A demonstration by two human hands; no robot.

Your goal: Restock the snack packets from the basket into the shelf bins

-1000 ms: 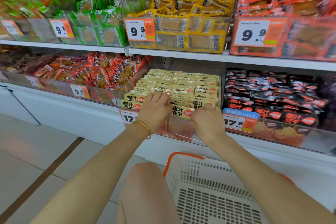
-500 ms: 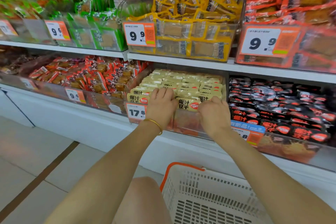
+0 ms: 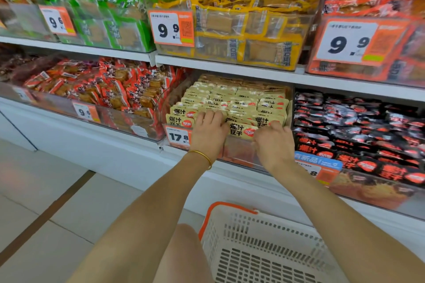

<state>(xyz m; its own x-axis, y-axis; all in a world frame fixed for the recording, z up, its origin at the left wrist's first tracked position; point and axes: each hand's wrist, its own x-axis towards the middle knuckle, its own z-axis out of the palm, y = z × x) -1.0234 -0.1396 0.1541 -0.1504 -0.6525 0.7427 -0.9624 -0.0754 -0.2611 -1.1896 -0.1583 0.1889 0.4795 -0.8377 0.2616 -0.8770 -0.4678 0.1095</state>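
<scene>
The white slatted basket with its orange handle sits on the floor at 6 o'clock, nearest the camera. A bare knee is just beside its left wall, at 7 o'clock. Both forearms reach from there toward 12 o'clock, to the lower shelf.

The left hand, with a gold bracelet at the wrist, lies on the front rows of the beige packets. Its fingers are bent over the packet tops and touch them. The thumb is hidden, so it cannot be told whether the hand grips. The right hand is at 3 o'clock of the left hand. Its fingers are curled and pinch the right end of the front packet, which stands upright between the two hands.

The beige packets stand in rows in a clear bin on the lower shelf. An orange price tag marked 17.8 hangs on the bin front, touching the left hand at 9 o'clock.

The black packets fill the next bin at 3 o'clock, and the red packets the bin at 9 o'clock. On the upper shelf, the yellow packets lie at 12 o'clock and the green packets at 10 o'clock.
</scene>
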